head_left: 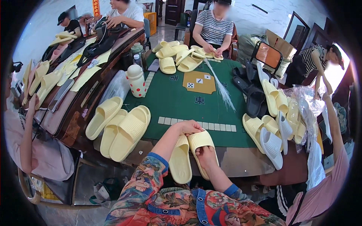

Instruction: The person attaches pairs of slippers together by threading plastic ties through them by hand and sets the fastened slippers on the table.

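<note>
Two pale yellow foam slippers (pixel 181 160) lie side by side at the near edge of the green game table (pixel 173 101). My left hand (pixel 189 127) rests over their toe ends, fingers curled on the top of the right slipper (pixel 201 141). My right hand (pixel 205 153) grips that slipper from below at its heel side. Both forearms come up from patterned sleeves with blue cuffs.
Three more yellow slippers (pixel 120 130) lie left of my hands. A white spotted bottle (pixel 136 80), a row of tiles (pixel 196 124) and a bundle of white strands (pixel 222 88) are on the table. Black and yellow slippers (pixel 264 101) pile at the right. Several people sit around.
</note>
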`<action>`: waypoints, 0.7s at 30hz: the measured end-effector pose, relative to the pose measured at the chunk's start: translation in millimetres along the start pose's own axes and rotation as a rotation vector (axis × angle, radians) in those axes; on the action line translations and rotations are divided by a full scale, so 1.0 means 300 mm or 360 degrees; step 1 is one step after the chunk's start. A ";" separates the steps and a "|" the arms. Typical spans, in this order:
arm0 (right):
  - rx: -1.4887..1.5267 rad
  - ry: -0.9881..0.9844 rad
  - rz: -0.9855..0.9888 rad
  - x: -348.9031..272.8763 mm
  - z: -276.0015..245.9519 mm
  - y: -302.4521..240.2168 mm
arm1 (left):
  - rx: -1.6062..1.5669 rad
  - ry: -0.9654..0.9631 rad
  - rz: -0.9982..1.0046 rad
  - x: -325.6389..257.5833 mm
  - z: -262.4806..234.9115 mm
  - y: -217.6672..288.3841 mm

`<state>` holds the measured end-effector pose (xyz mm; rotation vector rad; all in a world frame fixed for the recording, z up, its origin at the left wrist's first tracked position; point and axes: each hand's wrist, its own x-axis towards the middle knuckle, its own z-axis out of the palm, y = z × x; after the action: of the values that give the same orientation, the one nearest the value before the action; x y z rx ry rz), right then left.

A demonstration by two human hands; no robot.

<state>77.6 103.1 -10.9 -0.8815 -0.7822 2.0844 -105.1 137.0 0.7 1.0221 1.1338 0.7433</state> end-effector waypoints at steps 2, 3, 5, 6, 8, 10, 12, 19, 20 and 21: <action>0.0061 -0.0030 0.0009 0.014 -0.022 -0.005 | 0.0014 0.0034 -0.0012 0.006 0.004 0.006; -0.0014 0.0007 0.0116 0.023 -0.028 -0.010 | 0.0054 0.0073 0.0064 0.014 0.006 -0.004; -0.0128 0.0048 0.0338 0.051 -0.028 -0.019 | 0.0168 0.0093 0.0122 0.033 -0.001 -0.012; -0.0069 0.0045 0.0450 0.062 -0.017 -0.027 | 0.0285 0.0117 0.0034 0.045 0.002 -0.003; -0.0064 0.0044 0.0660 0.063 0.006 -0.028 | 0.0685 0.0073 0.0030 0.059 0.013 0.007; -0.0295 -0.0075 0.0732 0.027 0.030 -0.024 | 0.0773 0.0030 -0.0063 0.043 0.012 0.020; -0.0324 -0.0052 0.0732 0.026 0.034 -0.024 | 0.0537 -0.0038 -0.0185 0.017 0.024 0.050; 0.0179 0.0220 0.0271 0.035 0.056 0.028 | 0.0362 -0.0142 -0.0347 0.025 0.026 0.075; 0.0181 0.0217 0.0271 0.040 0.050 0.020 | 0.0389 -0.0136 -0.0355 0.027 0.028 0.077; 0.0115 0.0178 0.0401 0.041 0.046 0.003 | 0.0418 -0.0133 -0.0363 0.029 0.029 0.079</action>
<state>60.4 109.1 -7.8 -1.0936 -0.5567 2.2421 -93.8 151.4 20.2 1.1082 1.2727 0.3730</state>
